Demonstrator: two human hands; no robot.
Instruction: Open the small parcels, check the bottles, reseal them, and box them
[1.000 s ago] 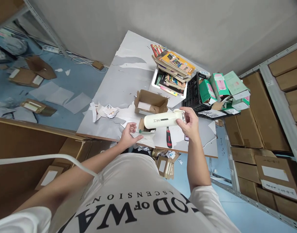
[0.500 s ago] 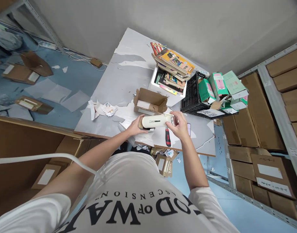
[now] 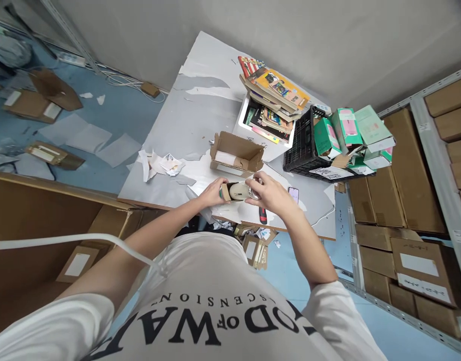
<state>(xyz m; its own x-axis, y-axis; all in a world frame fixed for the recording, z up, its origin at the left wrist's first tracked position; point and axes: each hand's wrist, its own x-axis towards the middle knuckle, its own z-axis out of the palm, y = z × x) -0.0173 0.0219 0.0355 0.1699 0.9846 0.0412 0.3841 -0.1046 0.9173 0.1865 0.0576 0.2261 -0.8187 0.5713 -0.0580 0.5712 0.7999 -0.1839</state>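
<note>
Pale gray desk (image 3: 166,125) before a plain gray wall (image 3: 290,30), blue floor (image 3: 117,115) (strewn with paper (image 3: 121,149) and cardboard (image 3: 53,90)), metal shelving (image 3: 426,130) stacked with brown cartons (image 3: 409,178) at right.

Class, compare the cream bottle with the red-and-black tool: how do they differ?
The bottle is cream; the tool is red and black. The bottle is thicker, the tool slimmer. The right hand holds the bottle partly inside a small box; the tool lies on the table. Both are partly hidden.

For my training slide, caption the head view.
Right grip holds cream bottle partly inside small box held by left grip.
</note>
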